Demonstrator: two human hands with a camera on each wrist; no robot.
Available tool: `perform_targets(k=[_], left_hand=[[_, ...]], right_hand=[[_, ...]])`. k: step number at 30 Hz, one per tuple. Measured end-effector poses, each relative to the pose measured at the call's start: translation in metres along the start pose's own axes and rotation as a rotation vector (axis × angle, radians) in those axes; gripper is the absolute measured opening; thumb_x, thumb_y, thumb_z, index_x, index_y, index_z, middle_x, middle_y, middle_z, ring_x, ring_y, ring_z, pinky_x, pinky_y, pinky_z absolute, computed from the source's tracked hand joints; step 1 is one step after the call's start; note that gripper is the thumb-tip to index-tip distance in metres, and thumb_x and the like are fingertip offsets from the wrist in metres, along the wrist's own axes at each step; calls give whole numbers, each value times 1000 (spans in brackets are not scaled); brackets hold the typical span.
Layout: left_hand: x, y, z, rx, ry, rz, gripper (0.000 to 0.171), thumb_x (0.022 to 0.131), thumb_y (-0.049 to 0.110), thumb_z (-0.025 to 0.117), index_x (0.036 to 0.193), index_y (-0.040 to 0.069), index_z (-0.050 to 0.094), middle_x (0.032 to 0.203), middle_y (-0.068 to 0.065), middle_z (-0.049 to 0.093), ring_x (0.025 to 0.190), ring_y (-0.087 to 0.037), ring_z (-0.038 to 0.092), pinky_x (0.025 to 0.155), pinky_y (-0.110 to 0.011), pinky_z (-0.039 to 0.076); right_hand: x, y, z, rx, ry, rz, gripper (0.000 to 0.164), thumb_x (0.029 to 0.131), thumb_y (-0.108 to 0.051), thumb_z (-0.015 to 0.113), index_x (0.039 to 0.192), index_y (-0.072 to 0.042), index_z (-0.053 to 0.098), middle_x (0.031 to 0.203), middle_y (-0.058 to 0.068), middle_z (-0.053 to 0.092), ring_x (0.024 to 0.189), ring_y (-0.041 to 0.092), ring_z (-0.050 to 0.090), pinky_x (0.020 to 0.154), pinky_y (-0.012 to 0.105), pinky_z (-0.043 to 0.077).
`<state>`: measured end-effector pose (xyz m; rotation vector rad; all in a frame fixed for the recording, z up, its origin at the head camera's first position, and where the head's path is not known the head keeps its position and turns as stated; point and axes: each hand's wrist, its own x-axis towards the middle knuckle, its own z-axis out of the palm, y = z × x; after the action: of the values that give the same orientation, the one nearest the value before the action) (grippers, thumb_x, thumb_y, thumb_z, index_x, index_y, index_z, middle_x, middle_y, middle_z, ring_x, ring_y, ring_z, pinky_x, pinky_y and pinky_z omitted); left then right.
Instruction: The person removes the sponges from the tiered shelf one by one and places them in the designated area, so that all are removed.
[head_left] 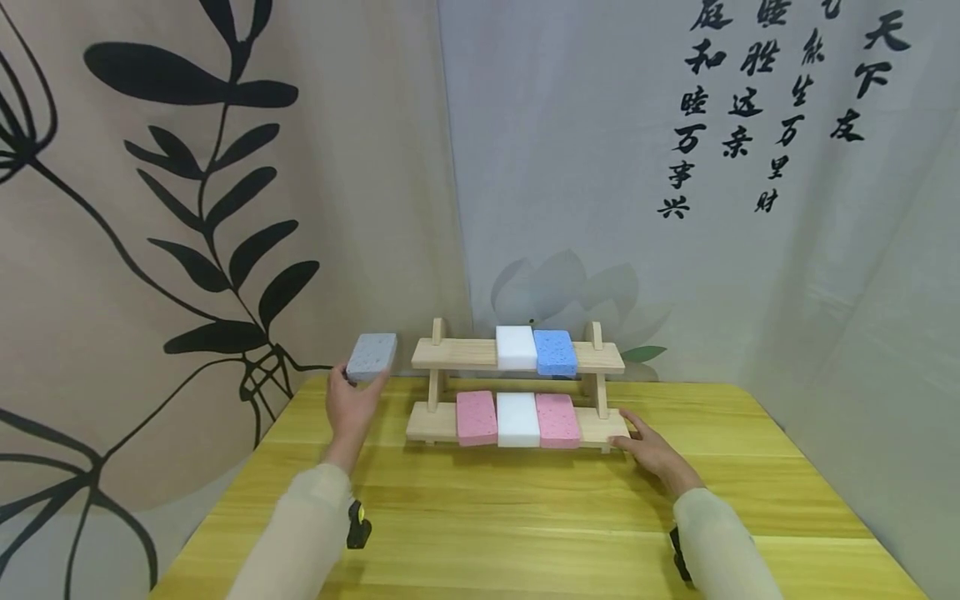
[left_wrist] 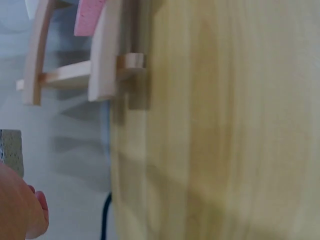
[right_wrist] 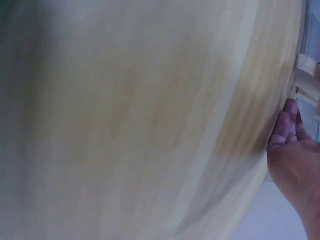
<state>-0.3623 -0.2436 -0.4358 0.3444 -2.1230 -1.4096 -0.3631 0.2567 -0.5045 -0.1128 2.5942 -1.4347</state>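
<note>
My left hand (head_left: 354, 412) holds a grey sponge (head_left: 372, 357) up in the air, left of a two-tier wooden rack (head_left: 465, 354). A corner of that sponge (left_wrist: 12, 150) shows at the edge of the left wrist view. At the right end of the rack's lower shelf, my right hand (head_left: 651, 450) grips the board, thumb along the front and fingers behind. On the upper shelf a white sponge (head_left: 516, 347) stands beside a blue sponge (head_left: 555, 352). Below them, a white sponge (head_left: 517, 419) sits between a left pink sponge (head_left: 476, 418) and a right pink sponge (head_left: 557, 421).
The rack stands near the back of a wooden table (head_left: 510, 517). Behind it hangs a pale curtain (head_left: 555, 167) with dark plant prints and writing. Black wrist devices, such as the left one (head_left: 358, 525), sit at both sleeves.
</note>
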Motion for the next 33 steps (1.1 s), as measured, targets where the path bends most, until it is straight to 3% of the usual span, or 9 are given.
perform_targets(k=[6, 12, 21, 27, 33], left_hand=[[-6, -21, 0, -14, -35, -17, 76, 87, 32, 76, 140, -5, 35, 134, -25, 45, 122, -40, 47, 102, -51, 41], [-18, -39, 2, -24, -74, -86, 81, 88, 34, 75, 144, -4, 31, 140, -24, 42, 128, -39, 43, 107, -50, 38], [-28, -59, 3, -10, -81, -130, 81, 87, 33, 76, 143, -5, 32, 140, -27, 42, 128, -41, 43, 107, -53, 37], [-32, -67, 4, 26, -132, -152, 82, 87, 32, 74, 145, -7, 30, 142, -30, 41, 131, -43, 42, 109, -53, 35], [-37, -68, 4, 66, -163, -155, 81, 90, 31, 72, 145, -10, 29, 141, -32, 40, 130, -45, 41, 109, -55, 34]], right_hand=[[-3, -3, 0, 3, -10, -14, 88, 96, -48, 60, 159, -11, 10, 149, 43, 22, 135, 57, 28, 105, 68, 31], [1, 3, 0, 13, -7, 6, 91, 93, -52, 62, 160, -15, 13, 151, 41, 21, 137, 56, 27, 107, 68, 28], [6, 8, -1, 42, -2, 35, 94, 90, -52, 65, 160, -17, 13, 153, 38, 22, 138, 53, 28, 108, 66, 28], [1, 2, -1, 2, -11, -10, 91, 94, -49, 61, 160, -13, 11, 149, 43, 21, 135, 58, 28, 105, 69, 30], [2, 2, -1, -4, -5, -2, 91, 94, -50, 62, 160, -14, 11, 150, 42, 22, 135, 57, 29, 105, 68, 30]])
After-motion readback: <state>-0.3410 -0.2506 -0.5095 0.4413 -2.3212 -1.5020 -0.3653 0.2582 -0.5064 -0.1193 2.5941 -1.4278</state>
